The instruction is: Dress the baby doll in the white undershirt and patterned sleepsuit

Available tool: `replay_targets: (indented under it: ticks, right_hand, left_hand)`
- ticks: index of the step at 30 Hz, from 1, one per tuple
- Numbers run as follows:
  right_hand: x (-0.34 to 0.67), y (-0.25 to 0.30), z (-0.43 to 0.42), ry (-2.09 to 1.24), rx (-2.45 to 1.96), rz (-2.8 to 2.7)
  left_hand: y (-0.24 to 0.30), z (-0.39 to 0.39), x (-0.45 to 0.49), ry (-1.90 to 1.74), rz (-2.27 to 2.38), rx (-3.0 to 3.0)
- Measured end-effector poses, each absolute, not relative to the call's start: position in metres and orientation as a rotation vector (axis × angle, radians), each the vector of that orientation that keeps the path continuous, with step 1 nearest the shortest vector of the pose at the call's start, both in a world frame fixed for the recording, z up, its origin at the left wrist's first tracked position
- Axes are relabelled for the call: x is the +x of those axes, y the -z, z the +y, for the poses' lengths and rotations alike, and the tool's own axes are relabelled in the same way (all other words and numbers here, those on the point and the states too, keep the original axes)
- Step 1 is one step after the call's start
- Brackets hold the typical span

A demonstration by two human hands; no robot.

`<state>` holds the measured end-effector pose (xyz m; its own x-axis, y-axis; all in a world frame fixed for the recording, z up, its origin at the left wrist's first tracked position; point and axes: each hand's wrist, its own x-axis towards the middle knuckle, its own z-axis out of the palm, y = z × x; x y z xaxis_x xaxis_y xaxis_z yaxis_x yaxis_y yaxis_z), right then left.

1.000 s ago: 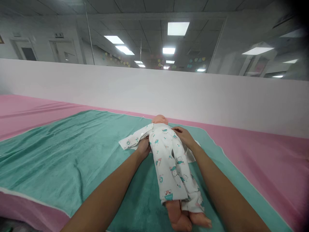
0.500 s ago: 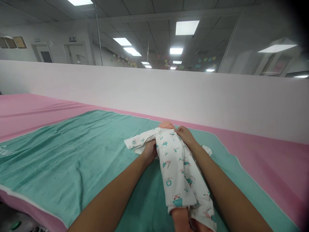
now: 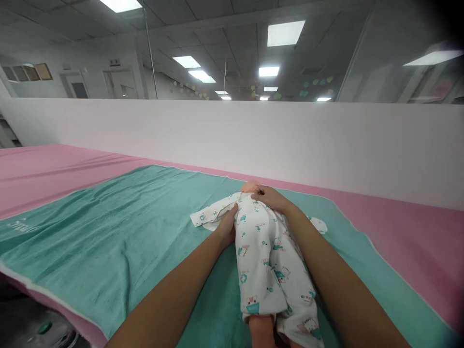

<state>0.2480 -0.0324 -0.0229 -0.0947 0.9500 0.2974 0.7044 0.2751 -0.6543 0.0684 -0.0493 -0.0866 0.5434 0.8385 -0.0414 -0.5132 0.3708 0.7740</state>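
A baby doll point(image 3: 263, 328) lies on a teal blanket, dressed in a white printed baby romper point(image 3: 259, 251). Its head end points away from me, and its bare legs stick out of the romper at the near end. My left hand point(image 3: 227, 226) grips the romper's left side just below the sleeve, thumb on top, with its other fingers mostly hidden by cloth. At the collar, the fingers of my right hand point(image 3: 270, 198) pinch the romper's edge. The left sleeve lies spread out flat; the right sleeve shows partly beyond my right forearm.
The teal blanket point(image 3: 83, 232) lies over a pink sheet point(image 3: 409, 222). Behind them runs a low white wall point(image 3: 203, 130) with glass panels above. Below the near left edge is a clear container with a green part point(image 3: 45, 328).
My right hand has moved left across the collar, toward its middle. The left thumb has come up onto the cloth at the side. The camera view has shifted slightly.
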Motion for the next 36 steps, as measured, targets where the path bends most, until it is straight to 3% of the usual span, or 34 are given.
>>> replay_targets:
  ticks: [8, 12, 17, 23, 28, 36]
  right_hand:
    - [0.237, 0.039, -0.026, -0.152, -1.642, -1.611]
    - [0.226, 0.049, -0.054, 0.094, -1.57, -1.666]
    - [0.203, 0.053, -0.155, 0.257, -1.333, -1.961]
    - [0.192, 0.05, -0.267, 0.017, -1.351, -2.298]
    - [0.187, 0.054, -0.283, 0.063, -1.395, -2.376]
    - [0.182, 0.067, -0.271, -0.104, -1.509, -2.234]
  left_hand:
    - [0.085, -0.048, 0.061, -1.191, 1.379, 1.566]
    - [0.077, -0.054, 0.058, -1.395, 1.293, 1.786]
    - [0.061, -0.081, 0.058, -1.501, 1.127, 1.953]
    - [0.057, -0.179, 0.011, -1.524, 1.052, 1.935]
    - [0.087, -0.255, -0.019, -1.154, 0.943, 2.262]
    - [0.102, -0.259, -0.013, -1.12, 1.051, 2.331]
